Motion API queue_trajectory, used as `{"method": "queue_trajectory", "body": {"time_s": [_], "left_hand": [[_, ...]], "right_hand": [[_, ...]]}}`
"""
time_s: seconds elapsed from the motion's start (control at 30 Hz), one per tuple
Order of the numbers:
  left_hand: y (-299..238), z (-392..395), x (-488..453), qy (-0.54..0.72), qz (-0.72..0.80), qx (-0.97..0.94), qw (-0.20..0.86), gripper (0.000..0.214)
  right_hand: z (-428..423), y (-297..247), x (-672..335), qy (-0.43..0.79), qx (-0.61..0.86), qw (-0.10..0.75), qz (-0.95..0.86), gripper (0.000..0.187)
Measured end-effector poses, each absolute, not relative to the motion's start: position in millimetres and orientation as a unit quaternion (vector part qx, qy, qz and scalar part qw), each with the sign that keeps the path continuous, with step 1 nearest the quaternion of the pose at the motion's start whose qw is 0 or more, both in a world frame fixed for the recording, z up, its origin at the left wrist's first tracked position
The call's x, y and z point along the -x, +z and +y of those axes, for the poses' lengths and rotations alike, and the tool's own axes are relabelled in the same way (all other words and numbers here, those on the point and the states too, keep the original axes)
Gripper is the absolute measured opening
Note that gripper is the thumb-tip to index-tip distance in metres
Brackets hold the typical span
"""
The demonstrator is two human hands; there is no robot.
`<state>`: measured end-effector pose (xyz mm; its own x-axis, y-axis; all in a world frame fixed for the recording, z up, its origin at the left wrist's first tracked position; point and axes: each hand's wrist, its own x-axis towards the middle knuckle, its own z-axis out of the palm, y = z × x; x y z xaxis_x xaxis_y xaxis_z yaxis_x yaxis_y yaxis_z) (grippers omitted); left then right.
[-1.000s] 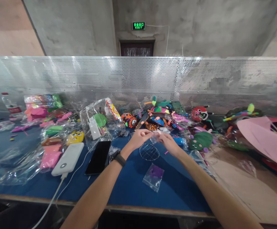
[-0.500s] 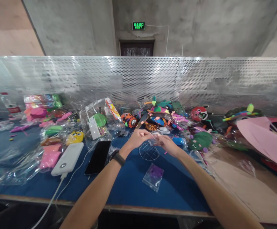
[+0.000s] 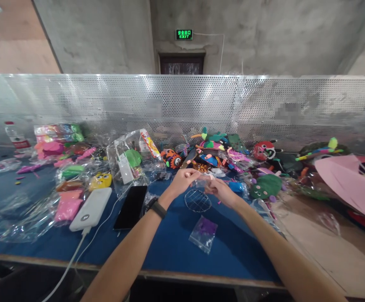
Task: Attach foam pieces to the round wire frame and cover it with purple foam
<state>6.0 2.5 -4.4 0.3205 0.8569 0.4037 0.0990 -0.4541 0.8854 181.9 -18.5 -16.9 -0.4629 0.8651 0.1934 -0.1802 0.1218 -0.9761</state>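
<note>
My left hand [image 3: 183, 180] and my right hand [image 3: 219, 189] meet above the blue table [image 3: 157, 247], both pinching a small clear plastic bag [image 3: 202, 180] between their fingertips. What the bag contains I cannot make out. Just below the hands lies a round wire mesh [image 3: 197, 201]. Nearer to me rests a small clear bag with purple pieces [image 3: 204, 232]. A black band is on my left wrist.
A black phone [image 3: 130, 201] and a white power bank [image 3: 89, 209] with a cable lie at the left. Bags of coloured clay and felt toys [image 3: 220, 152] crowd the back, against a perforated metal screen [image 3: 182, 105]. Pink sheets [image 3: 348, 182] lie at the right.
The hands stay together on the small bag, fingers shifting slightly. The view has drifted a little; nothing else has moved.
</note>
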Motion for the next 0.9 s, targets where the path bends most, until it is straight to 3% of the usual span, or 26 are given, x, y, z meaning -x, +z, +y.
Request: {"method": "queue_trajectory", "body": {"time_s": [0.13, 0.37, 0.47, 0.57, 0.9], "left_hand": [[-7.0, 8.1, -4.0, 0.506, 0.309, -0.656, 0.467, 0.032], [-5.0, 10.9, -7.4, 0.561, 0.243, -0.524, 0.593, 0.044], [-5.3, 11.7, -8.8, 0.554, 0.215, -0.512, 0.619, 0.031], [-7.2, 11.7, -9.5, 0.546, 0.232, -0.520, 0.614, 0.023], [-9.2, 7.4, -9.9, 0.544, 0.354, -0.592, 0.477, 0.041]], "right_hand": [[-18.6, -15.2, -184.6, 0.597, 0.268, 0.433, -0.620, 0.034], [-19.6, -16.4, -182.2, 0.579, 0.269, 0.426, -0.641, 0.038], [-17.4, -18.3, -182.8, 0.574, 0.265, 0.426, -0.647, 0.040], [-14.6, -19.5, -185.0, 0.565, 0.266, 0.424, -0.656, 0.040], [-14.4, -15.8, -189.1, 0.540, 0.285, 0.438, -0.660, 0.041]]}}
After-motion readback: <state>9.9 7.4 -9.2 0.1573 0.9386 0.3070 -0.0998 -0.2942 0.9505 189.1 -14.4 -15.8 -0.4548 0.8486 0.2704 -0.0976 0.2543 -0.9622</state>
